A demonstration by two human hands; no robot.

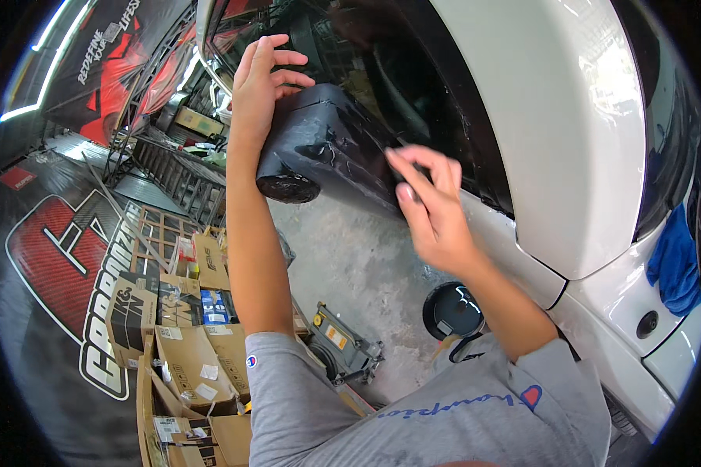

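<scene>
A black banner point(54, 311) with red-and-white graphics is leftmost, beside stacked cardboard boxes point(191, 362). The left hand point(263, 78) is open, fingers spread, at the upper left corner of a boxy dark housing point(300, 128) before the car's window. A floor jack point(339, 346) sits below. The right hand point(438, 198), slightly blurred, has thumb and forefinger close together at the housing's right side; I cannot tell whether they pinch anything. Rightmost, a blue cloth point(676, 261) hangs on the white car point(561, 132).
</scene>
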